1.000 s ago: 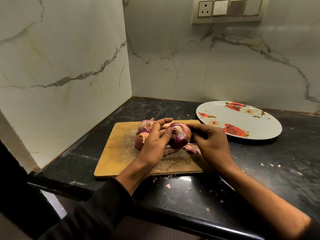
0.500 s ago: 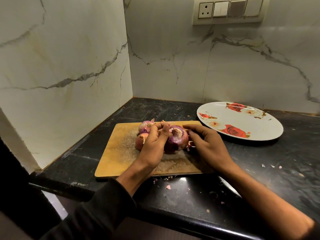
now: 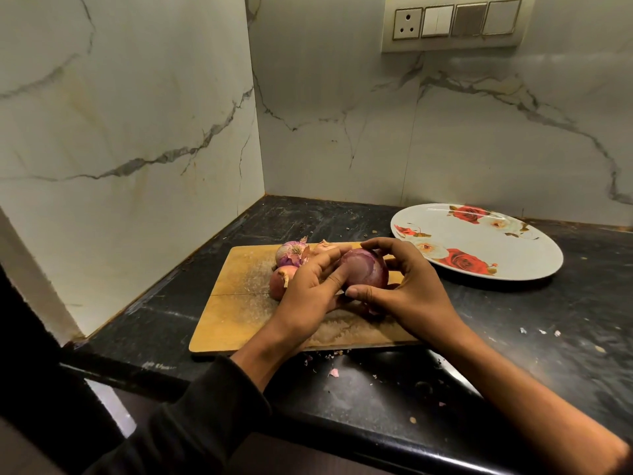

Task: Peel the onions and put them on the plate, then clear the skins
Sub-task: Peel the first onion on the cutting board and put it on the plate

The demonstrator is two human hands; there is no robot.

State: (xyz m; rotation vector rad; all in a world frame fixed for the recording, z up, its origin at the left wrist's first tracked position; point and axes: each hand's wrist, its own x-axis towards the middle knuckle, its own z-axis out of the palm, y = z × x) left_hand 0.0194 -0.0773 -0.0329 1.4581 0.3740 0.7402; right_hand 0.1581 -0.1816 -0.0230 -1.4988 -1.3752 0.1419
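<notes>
Glossy purple onion, smooth and shining, over a matt wooden board scuffed pale. At two o'clock, a glazed plate with printed roses. Underneath, polished black stone counter; behind, veined marble-look wall, satin.

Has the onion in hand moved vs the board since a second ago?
Yes. The held onion has turned in both hands: its root end faced the camera, now a smooth side does. Its place over the cutting board is roughly unchanged.
</notes>
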